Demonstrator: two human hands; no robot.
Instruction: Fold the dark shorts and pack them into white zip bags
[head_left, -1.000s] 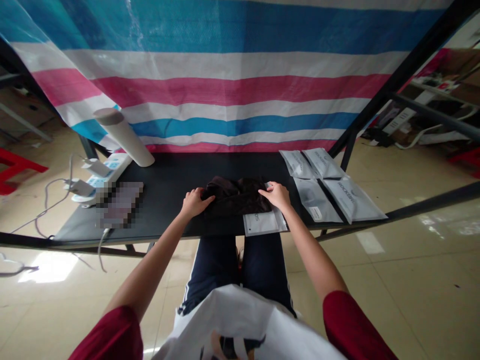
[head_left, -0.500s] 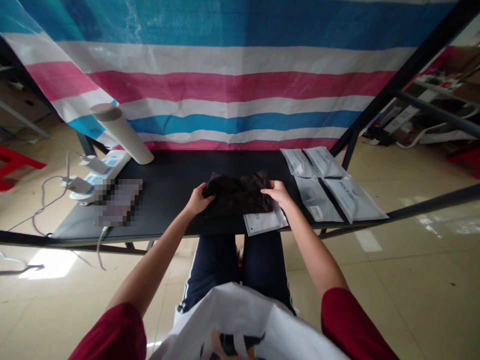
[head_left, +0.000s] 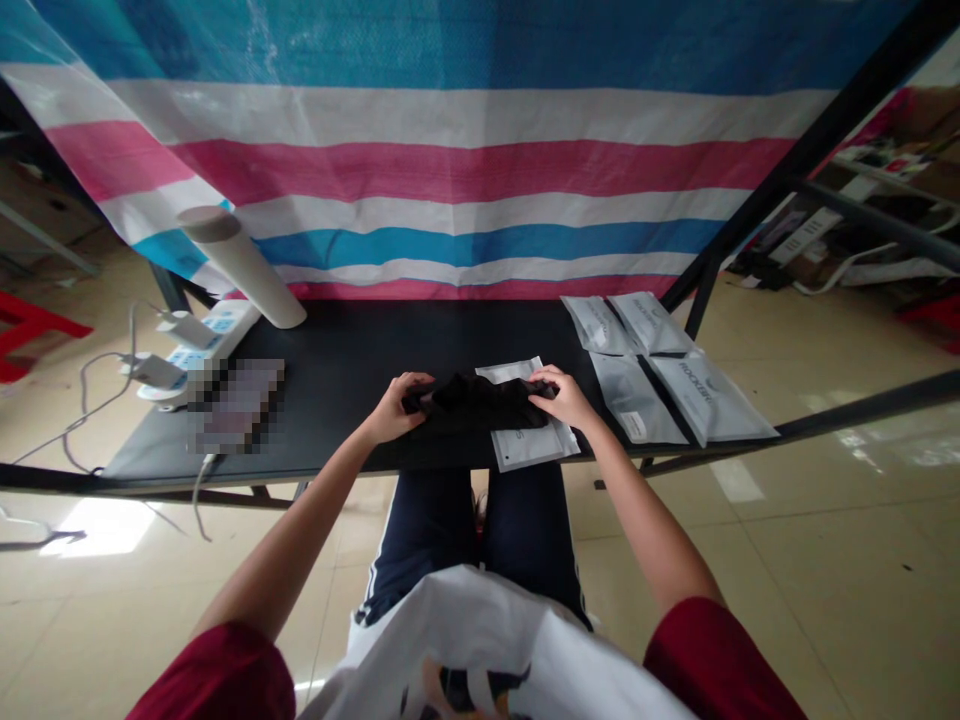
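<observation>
From where I stand, the cloth [head_left: 484, 402] looks only partway to being neat: it is drawn into a long, narrow bundle, but its upper edge is rumpled and lumpy, so I'd judge some smoothing is left. It lies at the front of the table [head_left: 360, 345], squarely between the two hands. The left hand [head_left: 397, 408] has its thumb and fingers curled nearly closed round one end; the right hand [head_left: 562, 397] pinches the other, thumb on the near side, fingers on the far side. A flat bag [head_left: 529, 450] lies under the cloth's right part, showing beyond it and nearer the person. The cloth is outside that bag. Four more bags [head_left: 701, 400] lie to the right, apart from the hands.
</observation>
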